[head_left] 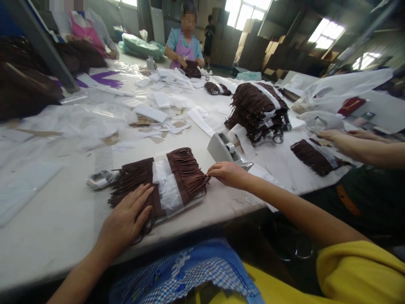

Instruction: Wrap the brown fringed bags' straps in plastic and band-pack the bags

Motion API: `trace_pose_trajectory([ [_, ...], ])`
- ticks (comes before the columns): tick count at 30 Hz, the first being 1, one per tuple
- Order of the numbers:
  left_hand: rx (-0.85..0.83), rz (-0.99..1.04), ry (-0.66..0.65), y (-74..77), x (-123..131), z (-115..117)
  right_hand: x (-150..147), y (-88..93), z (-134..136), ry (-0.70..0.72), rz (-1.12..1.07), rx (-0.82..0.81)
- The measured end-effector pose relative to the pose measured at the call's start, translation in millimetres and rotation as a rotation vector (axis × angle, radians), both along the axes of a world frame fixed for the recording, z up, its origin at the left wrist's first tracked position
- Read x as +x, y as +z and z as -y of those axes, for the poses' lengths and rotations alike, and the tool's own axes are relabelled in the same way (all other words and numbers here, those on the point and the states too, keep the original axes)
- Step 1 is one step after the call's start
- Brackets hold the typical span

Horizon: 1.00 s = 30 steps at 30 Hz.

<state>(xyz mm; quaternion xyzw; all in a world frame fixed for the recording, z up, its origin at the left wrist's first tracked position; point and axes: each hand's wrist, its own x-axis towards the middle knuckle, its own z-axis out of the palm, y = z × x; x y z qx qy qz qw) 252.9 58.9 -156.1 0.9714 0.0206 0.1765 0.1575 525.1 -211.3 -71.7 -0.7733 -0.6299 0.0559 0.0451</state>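
Note:
A flat brown fringed bundle [185, 173] lies on the table in front of me, with a white paper and clear plastic band [167, 183] round its middle. My left hand [129, 215] rests on its near left part, fingers stretched out and lying flat. At the right end, my right hand [226, 174] pinches the tips of some fringe strands [206, 177]. Just behind that hand stands a grey tape dispenser [223, 147]. A small wrapped metallic-looking item [99, 180] sits at the bundle's left end.
A stack of brown fringed bundles [257, 105] stands at the back right, another bundle [313, 156] near a co-worker's hands [332, 136]. White papers [152, 114] and plastic sheets cover the table's middle. Two people stand across the table; a metal post [53, 46] rises at left.

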Motion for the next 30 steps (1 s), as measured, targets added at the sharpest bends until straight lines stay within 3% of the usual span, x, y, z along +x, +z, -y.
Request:
trace_pose_trajectory([
  [3,-0.007,0.0,0.008,6.4,-3,2,0,5.1,1,-0.121,0.101,-0.047],
  [5,0.007,0.039,0.038,17.2,-3,7,-14,6.8,-7,-0.135,0.104,0.083],
  [8,0.072,0.122,0.036,36.1,6,20,-40,2.6,-27,0.104,0.004,0.302],
  [11,0.134,0.102,-0.009,44.4,21,31,-54,-8.9,-42,0.36,-0.061,0.299],
  [14,0.118,0.005,-0.049,38.8,32,34,-51,-16.6,-47,0.385,-0.112,0.272],
  [17,0.01,-0.025,-0.031,33.2,33,32,-46,-13.9,-47,0.334,-0.136,0.313],
  [21,-0.184,0.076,0.193,39.4,35,24,-49,-6.6,-59,0.213,-0.096,0.411],
  [24,-0.301,0.041,0.314,48.6,45,19,-56,-8.1,-71,0.171,-0.04,0.412],
  [30,-0.564,-0.085,0.277,59.2,59,13,-60,-16.0,-81,0.21,-0.14,0.374],
])
